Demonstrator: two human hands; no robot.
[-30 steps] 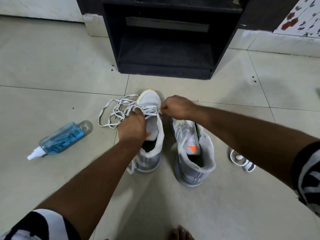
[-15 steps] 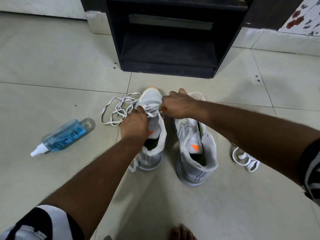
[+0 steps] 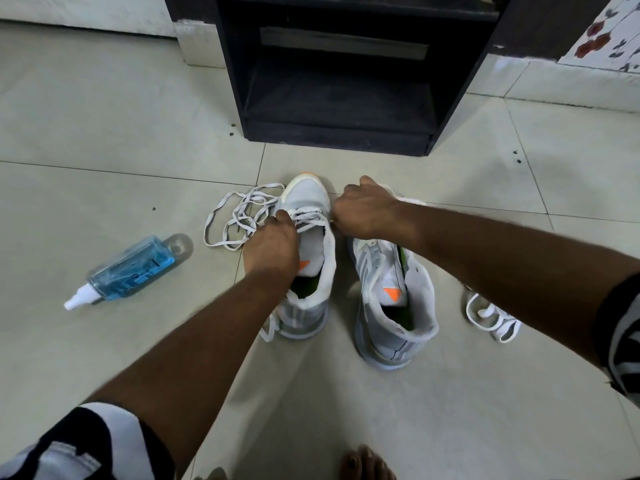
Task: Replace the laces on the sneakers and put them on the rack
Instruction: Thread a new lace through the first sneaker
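Note:
Two grey-white sneakers stand on the tiled floor, toes toward the black rack (image 3: 339, 133). The left sneaker (image 3: 308, 199) has a white lace (image 3: 235, 216) threaded through its front eyelets, with loose loops lying on the floor to its left. My left hand (image 3: 273, 244) pinches the lace on the sneaker's left side. My right hand (image 3: 363, 213), fingers curled, pinches the lace at the sneaker's right edge. The right sneaker (image 3: 391, 306) shows no lace; my right hand and forearm hide its toe. Another white lace (image 3: 491, 317) lies bundled on the floor at the right.
A blue spray bottle (image 3: 131, 268) lies on its side on the floor at the left. The rack's lower shelf (image 3: 339, 98) holds nothing. A flowered cloth (image 3: 606, 39) shows at the top right. My toes (image 3: 363, 462) show at the bottom edge.
The camera has tilted a little, shifting the scene. Both hands stay at the left sneaker's front eyelets; my right hand has drawn slightly right and up, away from the left hand.

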